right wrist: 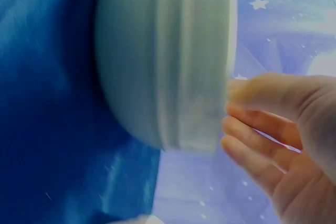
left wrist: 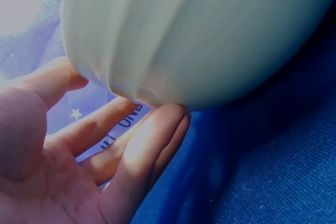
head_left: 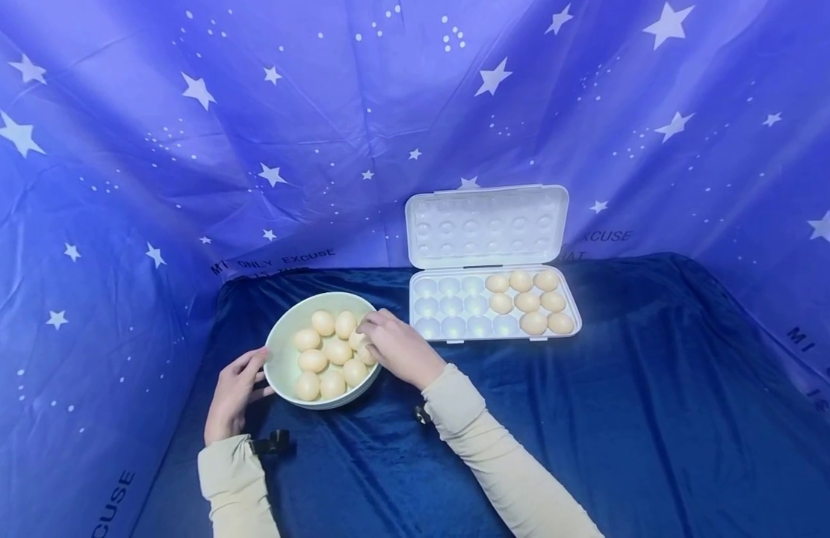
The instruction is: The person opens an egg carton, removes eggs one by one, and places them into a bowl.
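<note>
A pale green bowl (head_left: pixel 283 351) holding several tan eggs (head_left: pixel 330 353) stands on the dark blue cloth. My left hand (head_left: pixel 248 376) rests against the bowl's left outer wall. In the left wrist view its straight fingers (left wrist: pixel 152 135) touch the underside of the bowl (left wrist: pixel 199 35). My right hand (head_left: pixel 386 340) reaches over the bowl's right rim onto an egg (head_left: pixel 356 340). In the right wrist view its fingers (right wrist: pixel 262 129) bend behind the bowl (right wrist: pixel 168 61), so the grip is hidden. A white egg box (head_left: pixel 448 306) stands open to the right, with several eggs (head_left: pixel 532 301) in its right cells.
The box's lid (head_left: pixel 487 224) stands upright against the star-printed blue backdrop (head_left: pixel 320 149), which encloses the table on three sides. Dark blue velvet (head_left: pixel 657 388) covers the tabletop. Black camera straps (head_left: pixel 273 442) sit on both wrists.
</note>
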`<state>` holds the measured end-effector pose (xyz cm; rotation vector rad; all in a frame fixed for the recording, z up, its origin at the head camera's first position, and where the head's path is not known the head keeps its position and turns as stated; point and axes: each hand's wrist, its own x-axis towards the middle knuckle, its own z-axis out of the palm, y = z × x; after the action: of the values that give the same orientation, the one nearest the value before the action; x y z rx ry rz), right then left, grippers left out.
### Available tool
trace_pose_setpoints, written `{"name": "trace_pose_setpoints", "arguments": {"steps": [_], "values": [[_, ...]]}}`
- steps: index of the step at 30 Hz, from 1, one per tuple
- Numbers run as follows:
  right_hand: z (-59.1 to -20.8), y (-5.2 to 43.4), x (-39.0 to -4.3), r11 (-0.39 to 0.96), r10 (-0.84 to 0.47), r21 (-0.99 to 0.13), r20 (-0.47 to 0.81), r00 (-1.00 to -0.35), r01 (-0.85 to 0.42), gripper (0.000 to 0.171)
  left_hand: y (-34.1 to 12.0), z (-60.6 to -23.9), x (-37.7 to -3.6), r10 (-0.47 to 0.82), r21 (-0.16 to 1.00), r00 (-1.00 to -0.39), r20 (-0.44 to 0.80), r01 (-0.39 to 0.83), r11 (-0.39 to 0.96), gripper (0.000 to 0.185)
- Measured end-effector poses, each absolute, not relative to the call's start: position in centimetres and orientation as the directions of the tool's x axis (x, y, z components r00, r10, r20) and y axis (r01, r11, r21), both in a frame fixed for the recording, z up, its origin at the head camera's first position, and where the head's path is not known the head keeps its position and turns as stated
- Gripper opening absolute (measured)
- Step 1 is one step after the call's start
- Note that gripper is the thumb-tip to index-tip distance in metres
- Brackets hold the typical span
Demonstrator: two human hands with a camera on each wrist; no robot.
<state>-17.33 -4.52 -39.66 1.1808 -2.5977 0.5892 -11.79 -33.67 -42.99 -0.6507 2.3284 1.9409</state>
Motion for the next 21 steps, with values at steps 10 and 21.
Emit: {"name": "trace_pose_setpoints", "arguments": {"steps": [10,21], "values": [[-38.8,-0.8,-18.8,0.629,-0.619,-0.270,0.394,-0.680,-0.729,0.023,-33.8,-43.1,-11.9,-0.288,0.928,-0.906,-0.309,-0.353,0.115,0.062],[-39.6,4.6,-20.5,0.720,-0.562,-0.203,0.389,-0.730,-0.663,0.026,-33.6,-43.1,-11.7,-0.294,0.928,-0.905,-0.308,-0.354,0.114,0.064]]}}
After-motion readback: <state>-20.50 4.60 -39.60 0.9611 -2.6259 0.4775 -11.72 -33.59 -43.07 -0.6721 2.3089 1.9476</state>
